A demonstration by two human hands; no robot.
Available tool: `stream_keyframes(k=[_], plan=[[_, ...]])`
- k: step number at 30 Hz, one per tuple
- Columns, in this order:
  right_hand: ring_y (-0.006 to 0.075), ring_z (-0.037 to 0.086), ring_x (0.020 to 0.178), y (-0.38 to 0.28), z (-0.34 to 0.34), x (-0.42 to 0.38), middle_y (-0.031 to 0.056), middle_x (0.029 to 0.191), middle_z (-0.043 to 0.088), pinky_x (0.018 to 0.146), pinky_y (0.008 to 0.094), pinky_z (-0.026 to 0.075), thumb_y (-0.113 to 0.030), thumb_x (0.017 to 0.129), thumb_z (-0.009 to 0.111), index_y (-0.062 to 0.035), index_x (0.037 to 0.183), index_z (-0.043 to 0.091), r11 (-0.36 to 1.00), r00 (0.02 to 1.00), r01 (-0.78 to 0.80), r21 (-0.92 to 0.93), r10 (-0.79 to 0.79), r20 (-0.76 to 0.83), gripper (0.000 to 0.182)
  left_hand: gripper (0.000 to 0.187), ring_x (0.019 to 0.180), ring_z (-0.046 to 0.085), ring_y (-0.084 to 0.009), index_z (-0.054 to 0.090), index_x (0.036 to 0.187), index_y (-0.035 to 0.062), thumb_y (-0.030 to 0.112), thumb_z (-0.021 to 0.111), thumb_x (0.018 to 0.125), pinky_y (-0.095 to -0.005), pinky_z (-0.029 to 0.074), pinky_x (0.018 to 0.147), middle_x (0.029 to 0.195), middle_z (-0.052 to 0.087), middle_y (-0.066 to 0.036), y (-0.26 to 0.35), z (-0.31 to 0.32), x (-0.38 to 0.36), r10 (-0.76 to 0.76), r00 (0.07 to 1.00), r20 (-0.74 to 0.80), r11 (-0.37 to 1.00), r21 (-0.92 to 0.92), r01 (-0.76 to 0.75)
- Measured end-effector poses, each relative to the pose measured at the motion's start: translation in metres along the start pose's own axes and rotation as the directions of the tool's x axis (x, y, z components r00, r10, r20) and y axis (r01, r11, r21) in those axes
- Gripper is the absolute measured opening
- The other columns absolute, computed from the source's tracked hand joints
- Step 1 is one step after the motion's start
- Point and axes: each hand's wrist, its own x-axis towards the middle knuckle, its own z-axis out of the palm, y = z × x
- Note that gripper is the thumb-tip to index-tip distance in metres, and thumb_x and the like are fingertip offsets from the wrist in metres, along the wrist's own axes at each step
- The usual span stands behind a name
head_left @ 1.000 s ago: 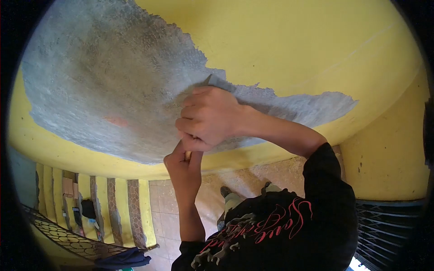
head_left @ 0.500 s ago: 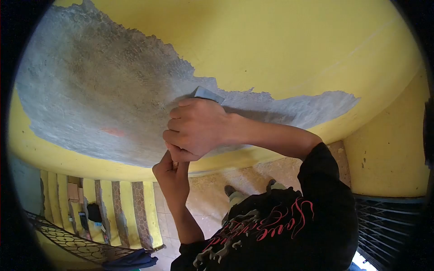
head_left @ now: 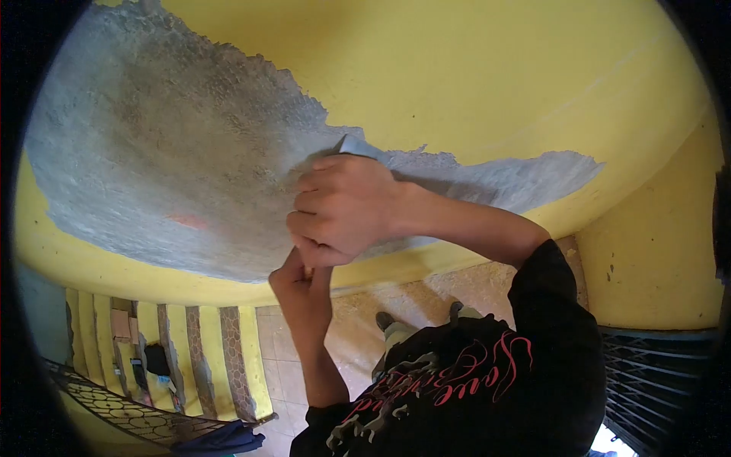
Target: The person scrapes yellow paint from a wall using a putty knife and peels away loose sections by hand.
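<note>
A flat metal scraper blade point(head_left: 361, 146) touches the wall at the edge where yellow paint point(head_left: 472, 68) meets bare grey plaster point(head_left: 190, 152). My right hand point(head_left: 346, 207) is closed round the scraper just below its blade; the handle is hidden in the fingers. Directly beneath, my left hand point(head_left: 301, 280) is closed at the lower end of the same tool, touching the right hand. The yellow paint has a ragged, peeled border above the blade.
Yellow-edged steps point(head_left: 202, 358) lie at the lower left, with a black item point(head_left: 158, 359) on them. A metal railing point(head_left: 114, 407) with dark cloth point(head_left: 221, 439) runs below. A dark metal grille point(head_left: 655, 373) stands at the lower right.
Both hands and the scraper have moved a little to the right and up along the wall. The blade now sits closer to the paint edge.
</note>
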Motion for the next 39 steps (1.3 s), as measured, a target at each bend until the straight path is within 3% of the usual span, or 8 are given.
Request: stream_keyframes(k=[17,20,22,26,28,34,36,39], plan=[[0.0185,0.046,0.046,0.004,-0.017,-0.039,0.0010,0.047,0.041,0.046,0.0310,0.038,-0.022,0.065,0.061,-0.0126,0.051,0.047,0.999,0.995,0.021,0.031,-0.024,0.092,0.022,0.011,0.053,0.032,-0.0097,0.058,0.085,-0.0030,0.007,0.061,0.082,-0.0297,0.032,0.046,0.055,0.039,-0.014,-0.017,0.039,-0.013,0.096,0.991,0.097,0.994,0.044,-0.101],[0.0188,0.047,0.046,0.007,-0.030,-0.039,0.0014,0.048,0.043,0.047,0.0315,0.039,-0.023,0.065,0.062,-0.0121,0.051,0.048,0.999,0.984,0.046,0.023,-0.049,0.172,0.022,0.010,0.053,0.032,-0.0089,0.056,0.082,-0.0039,0.005,0.061,0.082,-0.0296,0.031,0.046,0.054,0.040,-0.013,-0.030,0.056,-0.017,0.099,0.993,0.069,0.992,-0.089,-0.093],[0.0191,0.047,0.046,0.008,-0.032,-0.041,0.0017,0.048,0.044,0.047,0.0319,0.039,-0.023,0.064,0.062,-0.0118,0.051,0.048,0.999,0.971,0.048,0.014,-0.050,0.232,0.022,0.020,0.060,0.039,-0.0049,0.048,0.072,-0.0022,0.007,0.056,0.088,-0.0239,0.029,0.050,0.061,0.045,0.003,-0.035,0.064,-0.018,0.045,0.989,0.140,0.988,-0.151,-0.024],[0.0200,0.047,0.047,0.003,-0.020,-0.055,0.0023,0.049,0.046,0.047,0.0323,0.039,-0.022,0.064,0.062,-0.0108,0.051,0.049,0.998,0.966,-0.035,0.051,0.021,0.256,0.022,0.022,0.061,0.039,-0.0048,0.047,0.071,-0.0016,0.007,0.055,0.089,-0.0235,0.029,0.050,0.063,0.047,0.003,-0.058,0.070,-0.023,0.018,0.989,0.149,0.985,-0.172,0.008],[0.0204,0.047,0.047,-0.005,-0.016,-0.064,0.0026,0.050,0.046,0.047,0.0320,0.039,-0.021,0.064,0.063,-0.0102,0.051,0.049,0.995,0.967,-0.071,0.073,0.051,0.249,0.022,0.012,0.058,0.039,-0.0067,0.054,0.079,-0.0046,0.006,0.059,0.084,-0.0283,0.034,0.049,0.056,0.047,-0.009,-0.065,0.067,-0.025,0.021,0.993,0.114,0.990,-0.143,-0.004],[0.0234,0.056,0.057,-0.063,-0.033,-0.095,0.0062,0.065,0.059,0.050,0.0334,0.046,-0.013,0.068,0.065,-0.0073,0.061,0.058,0.953,0.951,-0.285,0.107,0.294,-0.092,0.011,0.010,0.064,0.047,-0.0062,0.060,0.087,-0.0033,0.007,0.056,0.087,-0.0244,0.041,0.056,0.065,0.057,-0.006,-0.070,0.076,-0.040,0.080,0.989,0.124,0.980,-0.193,-0.055],[0.0224,0.058,0.060,-0.083,-0.040,-0.113,0.0055,0.070,0.061,0.054,0.0315,0.049,-0.009,0.071,0.063,-0.0051,0.067,0.060,0.821,0.789,-0.532,0.207,0.570,-0.230,0.006,0.014,0.062,0.046,-0.0065,0.061,0.092,-0.0024,0.011,0.057,0.090,-0.0243,0.039,0.054,0.065,0.056,-0.003,-0.075,0.084,-0.047,0.004,0.983,0.183,0.962,-0.267,0.046],[0.0358,0.060,0.098,-0.114,-0.045,-0.131,0.0177,0.106,0.062,0.081,0.0400,0.050,-0.012,0.075,0.060,0.0002,0.095,0.065,0.650,0.634,-0.746,0.144,0.759,-0.146,0.024,0.024,0.057,0.042,-0.0066,0.060,0.092,-0.0014,0.022,0.055,0.094,-0.0239,0.035,0.050,0.063,0.052,0.000,-0.067,0.099,-0.052,-0.107,0.957,0.269,0.948,-0.264,0.180]])
